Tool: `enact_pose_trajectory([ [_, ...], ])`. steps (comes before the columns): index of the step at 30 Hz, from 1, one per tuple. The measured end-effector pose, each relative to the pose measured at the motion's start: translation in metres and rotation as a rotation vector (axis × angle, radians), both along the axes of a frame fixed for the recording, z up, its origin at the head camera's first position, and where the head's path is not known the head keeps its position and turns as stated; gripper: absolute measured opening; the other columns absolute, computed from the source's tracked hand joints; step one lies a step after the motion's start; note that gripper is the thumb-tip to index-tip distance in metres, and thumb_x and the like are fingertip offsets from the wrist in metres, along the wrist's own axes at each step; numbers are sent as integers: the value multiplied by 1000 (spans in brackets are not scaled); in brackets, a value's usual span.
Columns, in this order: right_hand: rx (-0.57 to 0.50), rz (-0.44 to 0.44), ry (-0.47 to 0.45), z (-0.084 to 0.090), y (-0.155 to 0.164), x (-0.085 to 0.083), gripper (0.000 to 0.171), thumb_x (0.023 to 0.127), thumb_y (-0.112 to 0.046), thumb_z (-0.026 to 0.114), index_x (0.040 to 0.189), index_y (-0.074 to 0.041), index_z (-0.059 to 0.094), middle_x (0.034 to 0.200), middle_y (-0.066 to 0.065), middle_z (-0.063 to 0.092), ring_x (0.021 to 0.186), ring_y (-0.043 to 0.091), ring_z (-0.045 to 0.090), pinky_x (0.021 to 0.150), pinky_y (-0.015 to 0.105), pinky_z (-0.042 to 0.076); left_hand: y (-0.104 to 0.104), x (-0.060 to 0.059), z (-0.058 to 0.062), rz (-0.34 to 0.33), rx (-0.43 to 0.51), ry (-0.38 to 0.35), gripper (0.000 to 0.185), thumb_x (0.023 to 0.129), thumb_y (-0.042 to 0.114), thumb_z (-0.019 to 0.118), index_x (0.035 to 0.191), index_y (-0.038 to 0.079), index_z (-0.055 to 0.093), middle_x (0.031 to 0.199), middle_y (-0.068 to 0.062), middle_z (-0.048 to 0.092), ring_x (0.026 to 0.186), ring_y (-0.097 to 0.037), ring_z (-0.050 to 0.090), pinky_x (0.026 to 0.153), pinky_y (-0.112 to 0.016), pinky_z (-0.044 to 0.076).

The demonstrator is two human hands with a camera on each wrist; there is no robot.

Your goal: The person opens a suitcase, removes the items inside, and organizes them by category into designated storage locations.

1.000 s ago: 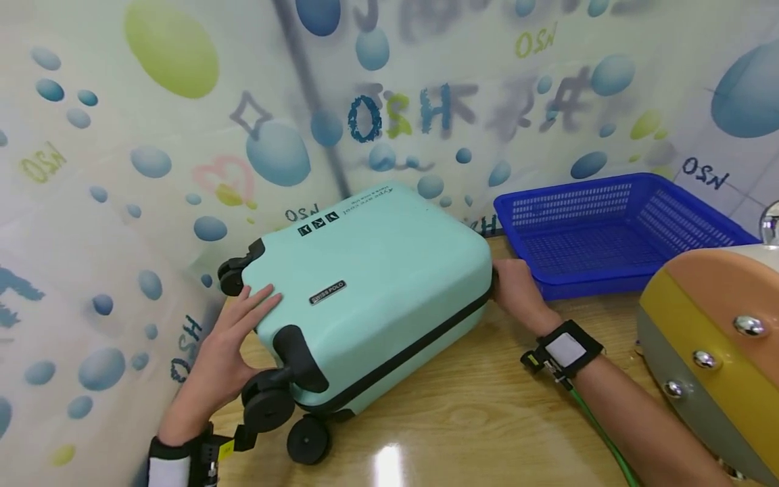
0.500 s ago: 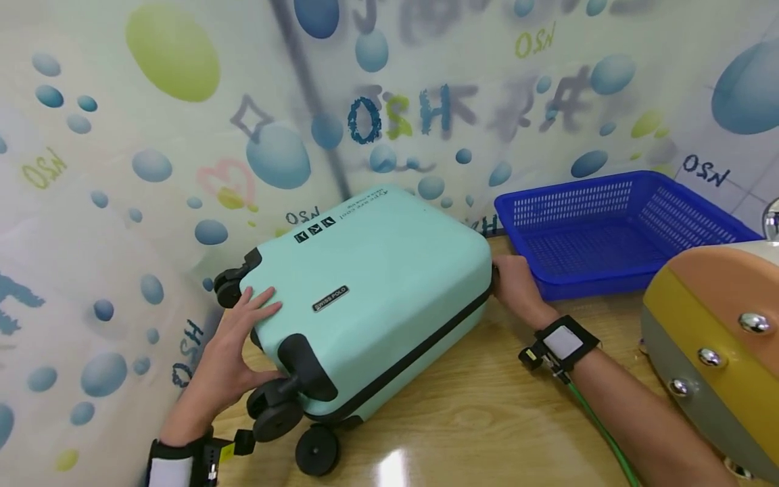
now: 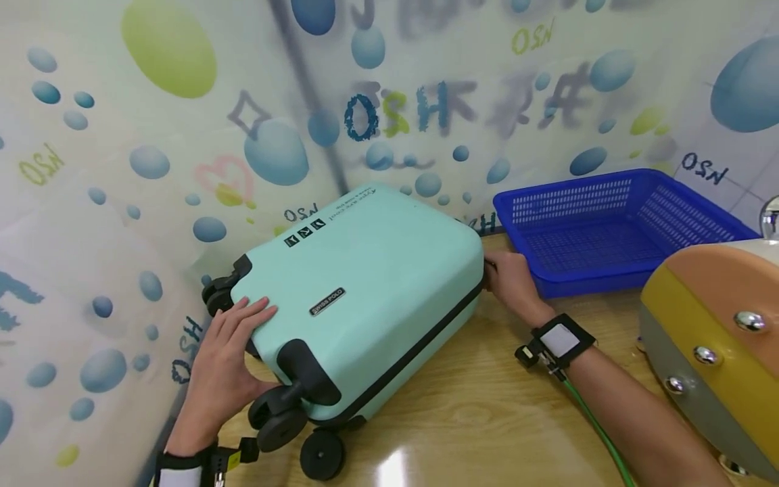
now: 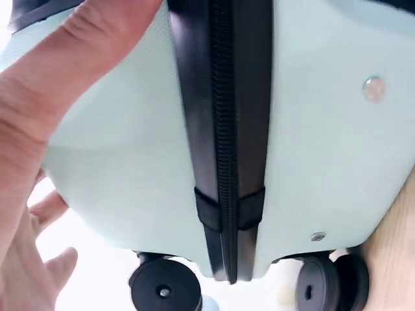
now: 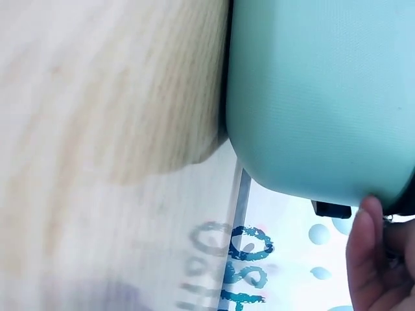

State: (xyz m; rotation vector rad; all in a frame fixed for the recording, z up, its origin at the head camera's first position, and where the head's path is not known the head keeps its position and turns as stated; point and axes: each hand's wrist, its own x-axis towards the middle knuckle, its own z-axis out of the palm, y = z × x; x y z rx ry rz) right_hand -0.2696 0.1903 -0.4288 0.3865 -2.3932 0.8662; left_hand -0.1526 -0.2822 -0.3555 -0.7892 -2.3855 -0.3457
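A mint-green hard-shell suitcase [image 3: 377,270] lies flat on the wooden table [image 3: 475,412], with its black wheels [image 3: 319,453] toward me. My left hand [image 3: 228,352] rests at the wheel end, fingers spread straight on the top shell. In the left wrist view the thumb [image 4: 65,84] presses the shell [image 4: 311,129] beside the black zipper seam [image 4: 224,142]. My right hand [image 3: 511,281] holds the far end of the case with curled fingers. In the right wrist view those fingers [image 5: 373,259] curl by a black fitting under the shell [image 5: 324,91].
A blue plastic basket [image 3: 584,281] sits right behind my right hand. A large orange, yellow and grey rounded object [image 3: 712,338] with metal studs fills the right side. A bubble-printed curtain [image 3: 122,203] closes off the left and back.
The suitcase has swung a little, its wheel end moving left and toward me. My left hand has slid down with it; my right hand stays on the far end.
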Motion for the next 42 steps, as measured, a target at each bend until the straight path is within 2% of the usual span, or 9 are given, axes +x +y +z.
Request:
enact_pose_trajectory([
  [3,-30,2,20,-5,-1,4,23,96,8,59,83,-7,72,61,2,65,55,20,61,58,40,50,4,6,-2,31,7,4,129,25,32,108,141,8,57,146,-16,53,135,-44,43,113,-69,23],
  [12,-50,-19,39,-10,-13,4,32,100,1,59,70,-9,63,60,2,61,59,22,61,56,38,47,15,25,-6,27,-29,109,134,19,54,101,138,10,60,130,-20,55,118,-44,50,100,-78,30],
  [15,-57,-20,36,-8,-14,1,33,99,2,59,69,-10,62,57,2,59,57,21,58,56,37,46,14,23,-2,-18,-10,23,136,24,55,101,144,9,55,146,-17,50,135,-43,44,107,-76,24],
  [18,-59,-17,24,-8,-13,0,33,98,3,59,68,-10,61,56,1,57,55,21,57,56,37,46,12,23,-3,-43,21,-56,127,41,72,90,144,7,52,155,-12,45,143,-39,39,112,-72,22],
  [21,-60,-9,26,-9,-13,0,33,98,4,59,68,-10,62,57,1,58,55,20,57,55,36,46,12,24,-6,-23,43,-63,122,56,89,68,145,8,52,154,-10,48,140,-33,44,115,-67,23],
  [24,-74,-15,42,-8,-12,0,33,98,4,59,68,-10,63,58,1,59,56,19,58,55,35,46,15,26,-8,-3,70,-55,126,54,93,63,145,6,53,151,-10,51,138,-33,46,116,-63,24],
  [31,-107,-39,84,-5,-7,5,19,96,7,61,91,-4,76,67,8,67,60,23,62,57,40,51,29,26,-10,-22,123,92,129,44,91,69,137,2,60,143,-11,59,125,-36,54,118,-38,26],
  [35,-123,-4,86,-4,-6,9,22,97,7,61,111,0,76,77,14,73,62,27,69,61,46,57,30,29,-9,3,123,80,130,43,91,69,136,0,60,142,-12,60,124,-36,54,119,-29,20],
  [42,-121,71,34,-7,-15,12,19,96,8,62,110,7,75,81,16,73,63,26,72,60,43,59,43,37,-14,71,140,192,131,43,94,65,131,-3,63,136,-15,63,116,-38,59,107,-35,33],
])
